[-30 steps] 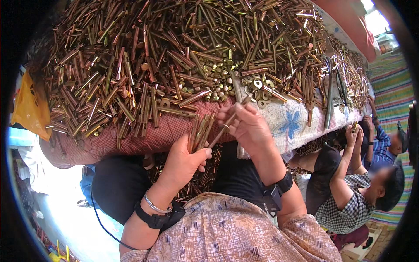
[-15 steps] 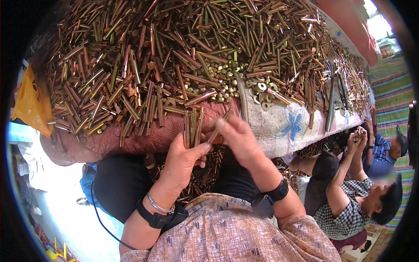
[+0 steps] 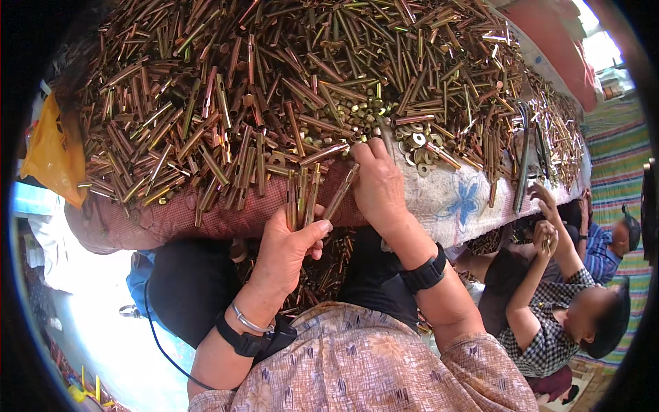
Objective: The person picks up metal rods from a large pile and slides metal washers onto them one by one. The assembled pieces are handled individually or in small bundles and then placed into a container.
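My left hand [image 3: 283,250] is closed round the lower ends of several brass-coloured metal tubes [image 3: 314,196], which stand up fanned out from its grip. One tube leans right, apart from the others, under my thumb. My right hand [image 3: 379,184] lies at the pile's near edge, its bent fingertips by a heap of small gold nuts [image 3: 351,108]. Whatever the fingertips hold, if anything, is hidden. Flat washers [image 3: 417,140] lie just right of those fingers. A large pile of similar tubes [image 3: 226,82] spreads beyond both hands.
A padded red checked cloth [image 3: 151,223] and a white cloth with a blue flower [image 3: 439,206] edge the work surface. Long-handled metal tool [image 3: 523,154] lies at right. A co-worker in a checked shirt [image 3: 549,336] sits at right. Yellow plastic bag [image 3: 51,154] hangs at left.
My right hand has moved away from the tubes in my left hand, up to the nuts. One tube now leans right in my left hand. The co-worker's hands have moved apart.
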Action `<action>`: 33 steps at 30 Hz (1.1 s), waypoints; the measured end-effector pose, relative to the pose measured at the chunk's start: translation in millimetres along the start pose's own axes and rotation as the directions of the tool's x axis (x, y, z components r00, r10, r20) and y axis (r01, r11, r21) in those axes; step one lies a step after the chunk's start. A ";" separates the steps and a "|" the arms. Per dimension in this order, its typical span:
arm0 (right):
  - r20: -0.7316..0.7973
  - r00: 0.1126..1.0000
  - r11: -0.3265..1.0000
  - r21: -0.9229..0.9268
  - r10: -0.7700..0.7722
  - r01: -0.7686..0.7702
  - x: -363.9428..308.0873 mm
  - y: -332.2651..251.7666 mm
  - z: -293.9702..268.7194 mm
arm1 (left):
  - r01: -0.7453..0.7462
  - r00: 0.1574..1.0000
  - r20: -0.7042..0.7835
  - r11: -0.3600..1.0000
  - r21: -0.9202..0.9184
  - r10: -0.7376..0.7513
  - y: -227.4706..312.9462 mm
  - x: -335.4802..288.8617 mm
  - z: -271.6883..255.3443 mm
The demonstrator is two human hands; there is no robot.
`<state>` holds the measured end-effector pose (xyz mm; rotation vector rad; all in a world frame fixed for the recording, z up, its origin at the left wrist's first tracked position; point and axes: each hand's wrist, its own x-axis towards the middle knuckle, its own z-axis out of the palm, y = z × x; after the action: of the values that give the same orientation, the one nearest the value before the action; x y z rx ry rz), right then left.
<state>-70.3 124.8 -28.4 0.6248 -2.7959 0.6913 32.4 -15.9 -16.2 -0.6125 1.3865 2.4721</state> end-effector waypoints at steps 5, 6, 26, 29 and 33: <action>-0.165 0.984 0.968 0.250 0.072 -0.029 -14.7 5.6 -5.6 | -0.001 1.000 0.023 1.000 0.002 0.001 0.1 -2.1 0.2; -0.029 0.964 0.764 0.617 0.263 -0.190 -21.2 8.0 -8.4 | 0.010 0.999 0.053 1.000 0.007 -0.010 1.3 -2.4 0.1; 0.359 0.915 -0.066 0.933 0.184 -0.353 -110.6 1.5 -51.4 | 0.068 0.989 0.108 0.967 0.247 -0.097 5.4 -60.3 -14.4; 0.373 0.910 -0.006 0.926 0.182 -0.378 -118.3 -6.1 -53.3 | 0.091 0.988 0.103 0.966 0.241 -0.118 -4.9 -69.6 -22.6; 0.370 0.916 -0.011 0.928 0.156 -0.373 -126.6 -8.3 -45.2 | 0.118 0.988 0.072 0.966 0.229 -0.138 -18.6 -79.9 -33.5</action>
<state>50.1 184.5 -21.3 0.1930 -1.9732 2.9271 118.5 -35.2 -8.1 -0.5198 1.5128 2.1762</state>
